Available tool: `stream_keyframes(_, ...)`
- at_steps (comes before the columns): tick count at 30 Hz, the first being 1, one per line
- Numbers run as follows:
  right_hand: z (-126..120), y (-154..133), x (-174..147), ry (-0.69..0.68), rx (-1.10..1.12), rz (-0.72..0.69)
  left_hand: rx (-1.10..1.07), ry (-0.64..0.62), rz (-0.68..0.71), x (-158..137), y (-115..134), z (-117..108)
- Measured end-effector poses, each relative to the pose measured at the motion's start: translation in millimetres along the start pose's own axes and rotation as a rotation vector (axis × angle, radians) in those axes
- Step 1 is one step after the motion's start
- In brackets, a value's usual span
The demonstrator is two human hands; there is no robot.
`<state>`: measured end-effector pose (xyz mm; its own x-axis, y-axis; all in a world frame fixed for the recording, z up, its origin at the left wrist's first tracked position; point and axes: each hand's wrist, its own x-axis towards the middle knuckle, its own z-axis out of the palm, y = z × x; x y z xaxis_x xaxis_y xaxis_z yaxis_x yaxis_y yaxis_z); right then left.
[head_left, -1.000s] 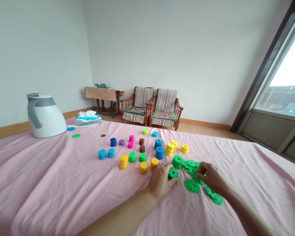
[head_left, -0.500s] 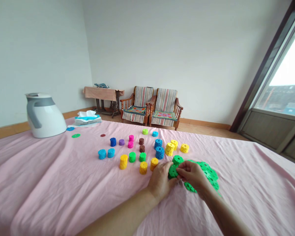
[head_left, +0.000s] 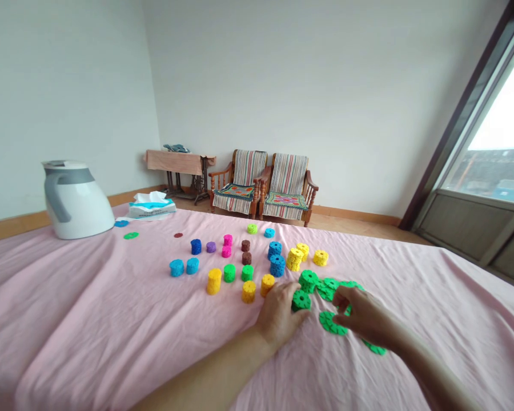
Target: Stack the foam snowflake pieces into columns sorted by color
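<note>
My left hand [head_left: 278,317] curls around the near stack of green notched discs [head_left: 301,300], its fingers behind and its thumb on the near side. Just behind stands a second green stack [head_left: 308,281]. My right hand [head_left: 357,311] is over the loose green discs [head_left: 332,322] spread on the cloth to the right. Its thumb and forefinger are apart, with green showing between them and no disc seen in its grasp. The palm and forearm cover part of the loose discs.
Several short disc stacks in yellow, blue [head_left: 277,265], pink, brown and purple stand on the pink cloth [head_left: 154,342]. A white jug [head_left: 79,200] and a tissue pack [head_left: 152,205] are at the far left. Two chairs [head_left: 286,185] stand beyond the table.
My right hand has left the near green stack and moved right to the loose discs, its fingers parting. My left hand stays around the stack.
</note>
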<state>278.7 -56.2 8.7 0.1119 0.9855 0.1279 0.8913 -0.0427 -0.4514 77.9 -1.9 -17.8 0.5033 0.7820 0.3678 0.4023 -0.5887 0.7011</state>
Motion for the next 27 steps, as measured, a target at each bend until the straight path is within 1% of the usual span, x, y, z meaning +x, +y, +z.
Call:
stream_keyframes(2, -0.6, 2.8, -5.0, -0.003, -0.075, -0.009, 0.002, 0.012, 0.005, 0.2, -1.0, 1.4)
stream_keyframes(5, 2.9, 3.6, -8.4, -0.03, -0.103, -0.006, 0.01, 0.028, 0.017, 0.6, -3.0, 3.5)
stream_keyframes(8, 4.9, 5.8, -7.6, -0.044, -0.096, -0.004, 0.019, 0.026, 0.021, 0.9, -3.6, 3.9)
stream_keyframes(11, 1.9, 8.3, -4.4, -0.031, -0.04, -0.003, 0.019, 0.011, 0.021, 0.8, -1.7, 2.0)
stream_keyframes(13, -1.4, 6.3, -1.3, -0.045, 0.07, -0.001, 0.015, 0.003, 0.022, 0.4, 0.1, 0.2)
stream_keyframes(16, -1.9, -5.6, 4.2, -0.082, 0.38, 0.049, 0.01, -0.009, 0.026, -0.2, 1.9, -2.2)
stream_keyframes(18, 3.2, -16.8, 7.7, -0.049, 0.587, 0.125, 0.002, -0.013, 0.026, -0.2, 2.1, -2.8)
stream_keyframes(20, 12.1, -27.0, 10.5, -0.006, 0.723, 0.193, -0.006, -0.01, 0.023, 0.0, 1.5, -2.7)
stream_keyframes(23, 25.8, -37.2, 13.4, 0.022, 0.816, 0.24, -0.011, -0.002, 0.031, 0.4, -0.1, -1.5)
stream_keyframes(27, 33.9, -43.4, 15.6, 0.037, 0.832, 0.234, -0.009, 0.007, 0.051, 0.6, -2.2, 0.1)
